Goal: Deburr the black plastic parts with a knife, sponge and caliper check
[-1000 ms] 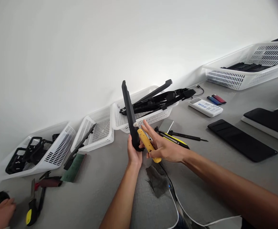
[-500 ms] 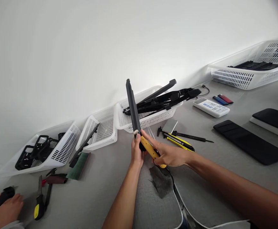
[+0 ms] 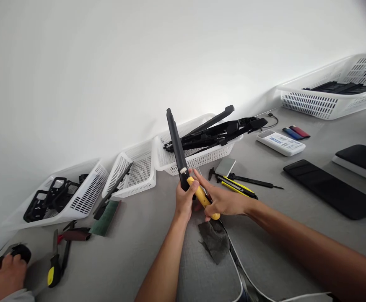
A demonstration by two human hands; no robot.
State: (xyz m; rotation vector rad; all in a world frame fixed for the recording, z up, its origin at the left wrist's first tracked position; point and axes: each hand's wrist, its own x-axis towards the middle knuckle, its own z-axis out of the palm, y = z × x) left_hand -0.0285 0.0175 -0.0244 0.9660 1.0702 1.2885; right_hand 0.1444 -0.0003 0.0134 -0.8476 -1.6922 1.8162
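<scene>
My left hand (image 3: 184,200) grips the lower end of a long black plastic bar (image 3: 176,147), which stands nearly upright and leans slightly left. My right hand (image 3: 225,200) holds a yellow-handled tool (image 3: 201,197), its white tip pressed against the bar just above my left thumb. Both hands hover over the grey table (image 3: 296,197), above a dark grey cloth scrap (image 3: 214,240).
White baskets line the wall: one with black frames (image 3: 60,195), a small one (image 3: 135,170), one with long black parts (image 3: 201,140), a large one (image 3: 333,90) far right. A yellow utility knife (image 3: 237,186), pliers (image 3: 57,262), black flat panels (image 3: 333,188). Another person's hand (image 3: 2,277) at lower left.
The tool's tip has slid along the bar near my left thumb and both hands shifted slightly right. The other person's hand at lower left moved a little.
</scene>
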